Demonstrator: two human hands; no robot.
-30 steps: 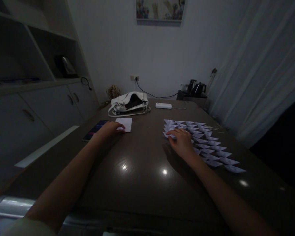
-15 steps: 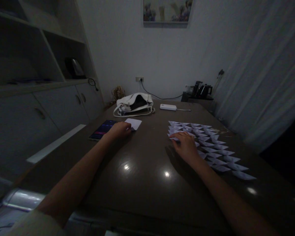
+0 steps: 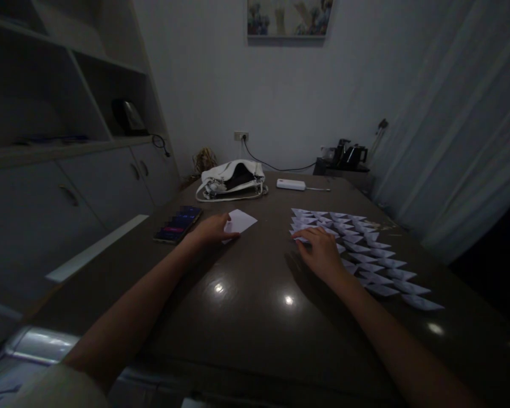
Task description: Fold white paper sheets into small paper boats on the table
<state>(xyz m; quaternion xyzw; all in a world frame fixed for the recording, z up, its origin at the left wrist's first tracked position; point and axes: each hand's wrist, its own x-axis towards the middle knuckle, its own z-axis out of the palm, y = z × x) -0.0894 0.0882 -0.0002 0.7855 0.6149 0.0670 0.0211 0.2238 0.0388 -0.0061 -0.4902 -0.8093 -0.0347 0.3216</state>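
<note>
Gleaming, the brown table (image 3: pixel 255 340) bears paper boats (image 3: pixel 362 258) before a pale wall (image 3: pixel 297 96).

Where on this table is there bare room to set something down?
Bare: the table between the forearms, and the lane between paper and boats toward the white device. Crowded: the left, with phone, left hand and paper; the right, with packed boats by the right hand.

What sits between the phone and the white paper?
The person's left hand, in the head view: phone on its left, white paper at its fingers.
</note>
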